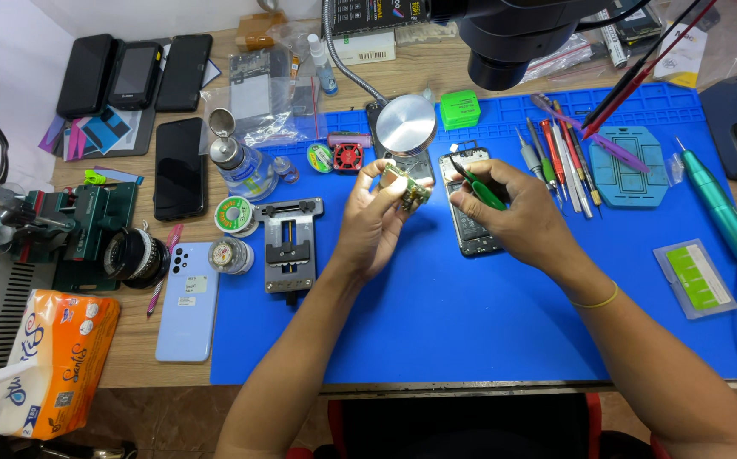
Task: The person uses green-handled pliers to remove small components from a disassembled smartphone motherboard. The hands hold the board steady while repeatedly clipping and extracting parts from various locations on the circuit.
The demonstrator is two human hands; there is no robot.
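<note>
Wooden workbench (139, 340) seen from above, mostly covered by blue work mat (470, 323). Above the mat, near its upper middle, left hand (372, 223) raised with fingers closed around small circuit board (412, 192), pinched between thumb and fingertips and tilted toward the right. Right hand (521, 212) just beside it, clamped on green-handled tweezers (476, 187), dark tip pointing up and left toward the board; tip and board close, contact impossible to tell. Thin yellow band (596, 299) on right wrist. Both hands close together, not touching.

Under the right hand, opened phone (470, 228) lying flat on the mat, partly hidden by the fingers. Directly behind the hands, round silver lamp head (406, 125) on flexible neck, and black microscope body (513, 42) at the top edge. Left of the hands, metal holding fixture (288, 246) flat on the mat. Near it, two solder wire spools (234, 212), small red fan (348, 156) and clear dispenser bottle (236, 157). Green square box (459, 110) at the upper part of the mat.

Right of the hands, row of screwdrivers and picks (560, 161), then teal phone-shaped pad (628, 166) and teal pen-shaped tool (719, 204). Clear packet with green insert (696, 276) near the right edge.

Off the mat on the left, light blue phone (188, 302) face down, black phone (179, 168) above it, more dark phones (134, 72) at the back, green vise (71, 234), and orange tissue pack (54, 361) at the lower left corner.
</note>
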